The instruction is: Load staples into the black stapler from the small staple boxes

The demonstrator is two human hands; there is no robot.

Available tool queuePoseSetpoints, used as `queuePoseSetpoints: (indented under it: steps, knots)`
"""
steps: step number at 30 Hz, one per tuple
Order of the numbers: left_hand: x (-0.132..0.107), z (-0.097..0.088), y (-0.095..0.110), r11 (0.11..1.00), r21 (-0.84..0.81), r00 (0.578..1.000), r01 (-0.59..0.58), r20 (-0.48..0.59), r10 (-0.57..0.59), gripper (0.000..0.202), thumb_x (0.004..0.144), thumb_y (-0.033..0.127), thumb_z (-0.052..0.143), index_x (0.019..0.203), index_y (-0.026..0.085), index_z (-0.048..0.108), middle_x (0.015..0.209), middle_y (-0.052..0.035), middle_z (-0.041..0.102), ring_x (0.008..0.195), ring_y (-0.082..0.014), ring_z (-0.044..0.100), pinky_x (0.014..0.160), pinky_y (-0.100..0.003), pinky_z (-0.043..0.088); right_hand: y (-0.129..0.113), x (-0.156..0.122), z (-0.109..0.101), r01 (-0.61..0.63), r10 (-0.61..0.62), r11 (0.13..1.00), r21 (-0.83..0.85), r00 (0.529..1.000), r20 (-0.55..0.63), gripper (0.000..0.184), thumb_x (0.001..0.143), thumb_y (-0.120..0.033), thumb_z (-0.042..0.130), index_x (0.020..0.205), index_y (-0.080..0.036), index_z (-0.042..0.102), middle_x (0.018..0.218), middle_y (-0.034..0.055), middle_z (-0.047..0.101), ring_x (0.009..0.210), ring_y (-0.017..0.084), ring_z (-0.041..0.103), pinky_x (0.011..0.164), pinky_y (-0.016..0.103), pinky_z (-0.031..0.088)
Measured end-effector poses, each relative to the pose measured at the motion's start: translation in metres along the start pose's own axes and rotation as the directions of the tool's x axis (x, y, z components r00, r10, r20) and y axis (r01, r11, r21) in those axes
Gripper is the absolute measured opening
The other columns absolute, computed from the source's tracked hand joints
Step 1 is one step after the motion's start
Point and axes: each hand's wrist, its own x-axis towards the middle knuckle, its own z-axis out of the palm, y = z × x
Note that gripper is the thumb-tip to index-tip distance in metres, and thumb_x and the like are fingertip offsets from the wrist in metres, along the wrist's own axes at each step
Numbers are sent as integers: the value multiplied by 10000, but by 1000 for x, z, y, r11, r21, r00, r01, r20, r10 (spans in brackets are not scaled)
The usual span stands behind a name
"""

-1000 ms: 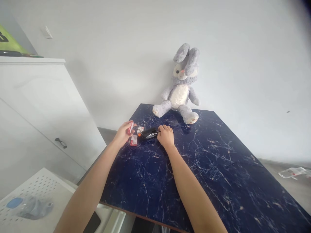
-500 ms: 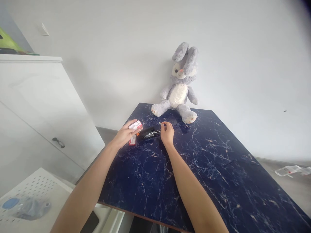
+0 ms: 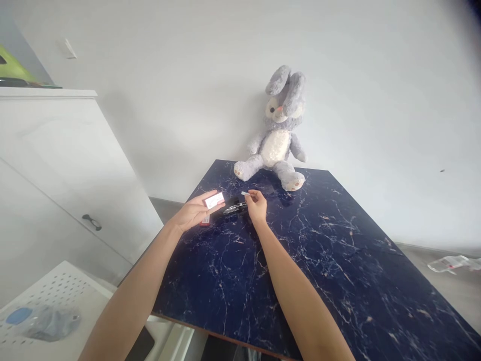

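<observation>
My left hand (image 3: 193, 210) holds a small red and white staple box (image 3: 214, 200) between thumb and fingers, its pale face turned up. Pinched in the fingertips of my right hand (image 3: 257, 204) is a short silvery-white strip of staples (image 3: 245, 194). Between the two hands a black stapler (image 3: 235, 207) lies on the table, showing a shiny metal part; its left end is hidden behind my left hand. A second red and white box (image 3: 205, 220) rests on the table under my left hand, partly covered.
A grey plush rabbit (image 3: 277, 145) sits at the back of the dark blue marbled table (image 3: 323, 265), against the wall. On the left stand a white cabinet (image 3: 71, 175) and a white perforated surface (image 3: 71, 283) with a clear plastic item. Clear packaging (image 3: 453, 263) lies beyond the table's right edge.
My left hand has shifted slightly right and tilted the box, so its pale face shows more. My right hand has moved a little left, with more of the strip showing.
</observation>
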Motion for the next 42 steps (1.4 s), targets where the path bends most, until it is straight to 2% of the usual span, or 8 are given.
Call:
queuePoseSetpoints:
  steps: [7, 14, 20, 23, 27, 32, 39, 42]
  knots:
    - [4, 4, 0, 997, 15, 989, -75, -128, 76, 864, 740, -9, 598, 1541, 77, 287, 1480, -208, 483, 1390, -322, 441, 1239, -508, 245, -4, -2, 0, 24, -22, 999, -49, 999, 26, 234, 810, -385, 588, 931, -203, 669, 884, 34, 722, 781, 184, 661, 766, 294, 511]
    - [4, 6, 0, 999, 10, 981, -47, -187, 48, 589, 890, 131, 615, 1456, 101, 457, 1414, -189, 559, 1328, -309, 521, 1211, -476, 328, -8, -4, -1, 31, -30, 996, -82, 999, 20, 239, 802, -382, 592, 936, -204, 679, 894, 34, 723, 763, 180, 651, 760, 296, 507]
    - [8, 3, -3, 999, 43, 974, 30, -225, -20, 489, 886, 196, 683, 1356, 114, 575, 1330, -175, 631, 1223, -290, 616, 1140, -387, 445, -22, -7, 9, -74, 52, 965, 252, 994, 94, 336, 764, -446, 656, 972, -183, 682, 847, 28, 695, 680, 151, 611, 699, 285, 518]
    - [10, 2, -3, 997, 68, 963, 47, -268, -27, 492, 877, 213, 700, 1348, 126, 586, 1311, -170, 645, 1196, -284, 636, 1093, -362, 491, -33, -7, 15, -110, 52, 933, 341, 983, 176, 340, 737, -453, 701, 956, -193, 683, 818, 10, 686, 646, 135, 591, 692, 281, 516]
    - [11, 2, -4, 995, 89, 961, 39, -275, -13, 464, 871, 225, 709, 1316, 138, 609, 1303, -170, 651, 1170, -275, 653, 1080, -370, 496, -39, -3, 13, -137, 29, 949, 283, 934, 356, 299, 703, -431, 746, 881, -195, 699, 769, 0, 695, 626, 127, 587, 662, 266, 501]
    - [11, 6, -9, 995, 101, 971, 26, -240, -1, 388, 891, 253, 688, 1267, 170, 636, 1284, -146, 667, 1134, -253, 673, 1090, -398, 480, -46, 12, -1, -80, -3, 984, 157, 882, 472, 262, 742, -415, 721, 880, -193, 728, 801, 16, 728, 688, 150, 631, 671, 272, 500]
    - [11, 7, -16, 995, 101, 986, -1, -165, 18, 404, 887, 297, 694, 1272, 190, 633, 1314, -130, 650, 1129, -253, 675, 1096, -422, 461, -77, 16, -10, 173, -111, 982, -74, 851, 513, 121, 743, -327, 739, 793, -218, 743, 781, 8, 744, 748, 190, 673, 759, 323, 503]
    - [10, 5, -15, 996, 91, 987, -19, -159, 33, 437, 873, 308, 708, 1288, 198, 626, 1324, -130, 644, 1142, -263, 667, 1080, -417, 474, -86, 14, -9, 94, -71, 996, -15, 843, 534, 165, 742, -336, 755, 848, -212, 735, 796, 16, 742, 761, 192, 676, 763, 336, 519]
